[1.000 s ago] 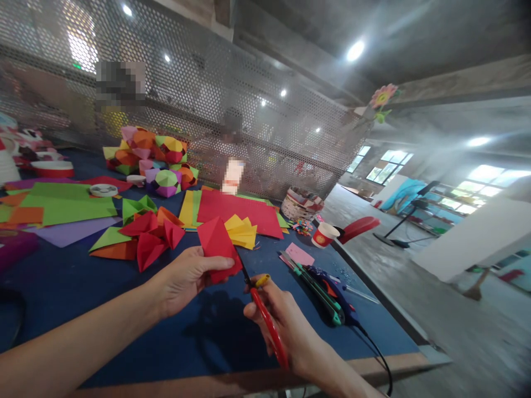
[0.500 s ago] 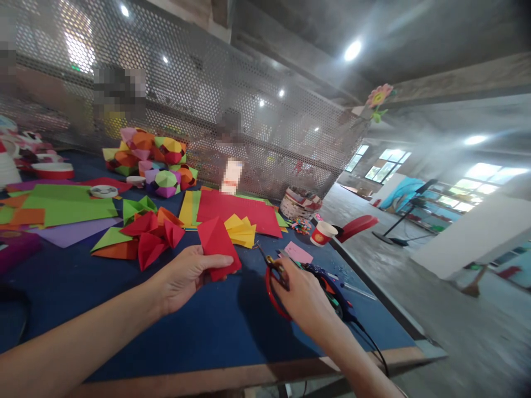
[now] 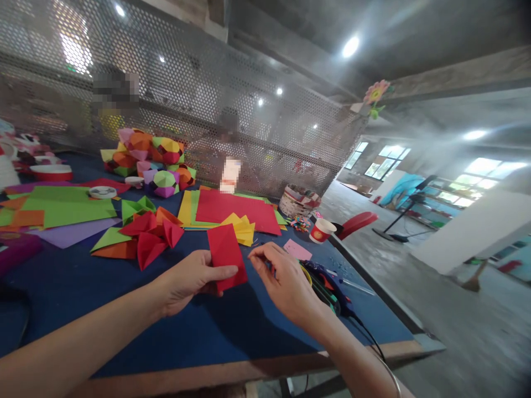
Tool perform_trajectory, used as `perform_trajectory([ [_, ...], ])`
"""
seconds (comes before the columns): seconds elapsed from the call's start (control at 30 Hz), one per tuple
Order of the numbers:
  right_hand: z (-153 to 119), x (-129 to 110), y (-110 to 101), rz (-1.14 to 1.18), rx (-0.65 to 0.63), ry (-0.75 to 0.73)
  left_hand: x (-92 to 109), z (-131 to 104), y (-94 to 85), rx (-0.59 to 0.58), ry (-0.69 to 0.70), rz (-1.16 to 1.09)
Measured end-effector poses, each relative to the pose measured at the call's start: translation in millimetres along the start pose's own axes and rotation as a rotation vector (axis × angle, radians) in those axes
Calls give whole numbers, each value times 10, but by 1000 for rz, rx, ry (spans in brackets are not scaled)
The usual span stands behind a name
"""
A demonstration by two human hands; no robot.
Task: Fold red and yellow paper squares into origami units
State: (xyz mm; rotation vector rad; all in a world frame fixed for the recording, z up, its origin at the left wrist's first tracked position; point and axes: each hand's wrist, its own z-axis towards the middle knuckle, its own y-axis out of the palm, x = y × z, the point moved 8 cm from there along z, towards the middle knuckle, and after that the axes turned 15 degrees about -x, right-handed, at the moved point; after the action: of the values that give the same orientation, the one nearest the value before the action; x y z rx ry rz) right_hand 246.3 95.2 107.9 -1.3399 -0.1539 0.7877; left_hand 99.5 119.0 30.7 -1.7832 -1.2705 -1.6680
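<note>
My left hand (image 3: 197, 279) grips a folded red paper rectangle (image 3: 228, 254), thumb on its face and fingers behind it. A diagonal crease shows on the paper. Just right of it, my right hand (image 3: 282, 276) has its fingers bent and the thumb and index tips close together, with nothing seen between them. It is apart from the red paper. Partly hidden behind that hand lies a yellow scissors-like handle (image 3: 307, 275), beside dark and green tools (image 3: 326, 287). Folded red paper petals (image 3: 151, 237) and a fanned yellow paper piece (image 3: 241, 228) lie beyond my left hand.
Colored paper sheets (image 3: 236, 209) and several paper balls (image 3: 164, 160) lie at the back. A tape roll (image 3: 103, 192) rests on green paper. To the right are a woven basket (image 3: 299, 202), a paper cup (image 3: 322, 231), a pink card (image 3: 297, 250) and a cable (image 3: 369, 331).
My right hand has let go of the red-handled scissors and moved slightly left toward the paper. My left hand has turned the red paper, which now shows a rectangular end instead of a point.
</note>
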Motion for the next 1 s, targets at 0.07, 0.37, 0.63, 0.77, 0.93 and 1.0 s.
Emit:
perform_trajectory([
  [0.07,50,-91,-17,10,55,-36,3,-2,19,-23,0,20],
  [0.37,140,-99,-34,106,106,-38,84,-21,55,-51,19,67],
  [0.63,255,75,126,570,-124,48,61,-16,106,-119,11,100],
  [0.77,261,97,116,630,-103,40,65,-8,128,-150,15,121],
  [0.93,271,95,82,656,-92,39,49,-3,153,-187,16,146],
  [1.0,279,75,54,641,-83,34,39,-2,149,-185,9,160],
])
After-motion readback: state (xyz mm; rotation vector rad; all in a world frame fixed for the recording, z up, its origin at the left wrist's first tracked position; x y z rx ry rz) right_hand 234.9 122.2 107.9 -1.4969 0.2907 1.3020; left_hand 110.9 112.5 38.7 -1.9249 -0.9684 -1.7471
